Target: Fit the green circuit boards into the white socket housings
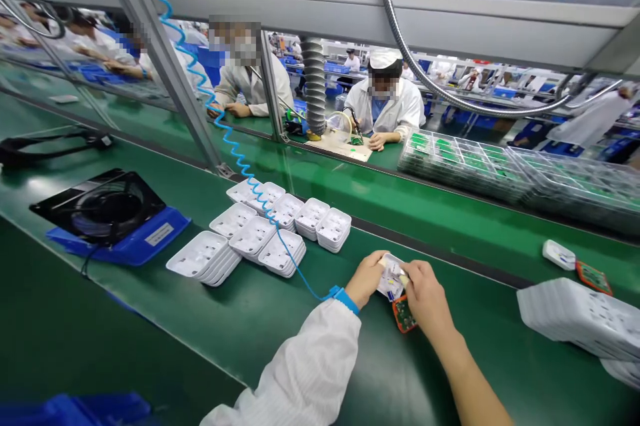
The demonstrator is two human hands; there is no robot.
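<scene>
My left hand (367,279), with a blue wrist strap (345,299), is closed on the left rim of a small white plastic housing (390,279). The housing lies with its inside facing up and shows small parts and a blue-and-white wire piece. Over its right side, my right hand (425,293) is closed, fingertips bent in against the inside. Whatever sits between those fingertips is too small to make out. Just below the housing is a green circuit board with an orange edge (404,316), partly covered by my right hand.
Stacked white housings (255,236) stand left of my hands; more stacks (583,313) are at the right. A single housing (559,255) lies beside another orange-edged board (594,277). A black fan (110,206) sits far left. The coiled blue cord (235,153) crosses the bench. Co-workers sit opposite.
</scene>
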